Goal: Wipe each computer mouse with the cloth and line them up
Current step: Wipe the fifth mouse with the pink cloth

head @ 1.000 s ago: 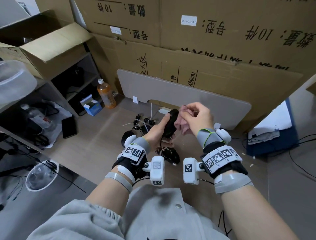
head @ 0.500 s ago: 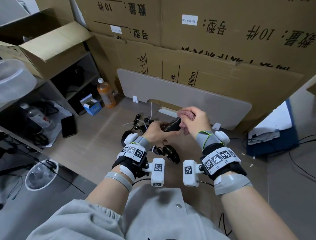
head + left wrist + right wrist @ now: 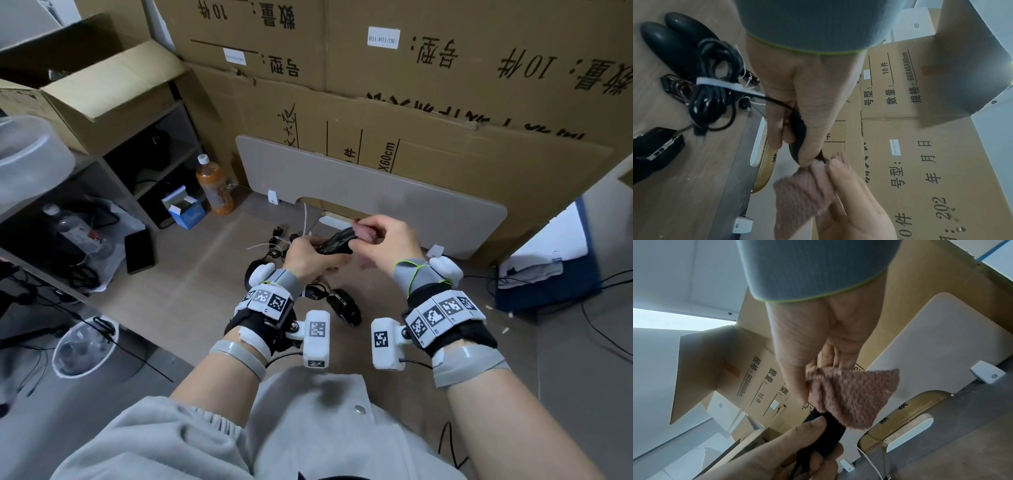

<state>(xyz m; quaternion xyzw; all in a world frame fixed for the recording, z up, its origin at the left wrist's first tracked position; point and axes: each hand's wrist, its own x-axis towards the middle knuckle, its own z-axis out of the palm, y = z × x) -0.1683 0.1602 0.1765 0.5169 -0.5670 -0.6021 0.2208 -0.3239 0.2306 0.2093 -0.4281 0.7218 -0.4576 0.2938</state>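
Both hands have dropped lower and tipped the mouse from upright, as it stood a second ago, to lying nearly flat between them. The left hand [image 3: 310, 257] curls its fingers and thumb around the black wired mouse [image 3: 337, 240], held in the air above the floor, its bundled cable [image 3: 715, 91] hanging below with a white tie around it. The right hand [image 3: 387, 240] pinches the pink cloth [image 3: 851, 394] between thumb and fingers, and the cloth touches the far end of the mouse. Wiping of this mouse looks to be under way. Two more black mice [image 3: 672, 40] lie side by side on the wooden floor [image 3: 191, 294], and another black mouse [image 3: 344, 306] lies near the left wrist. Next, the cloth likely needs to sweep along the rest of the shell while the left hand turns it, and then the mouse should go down beside the others, in line with them.
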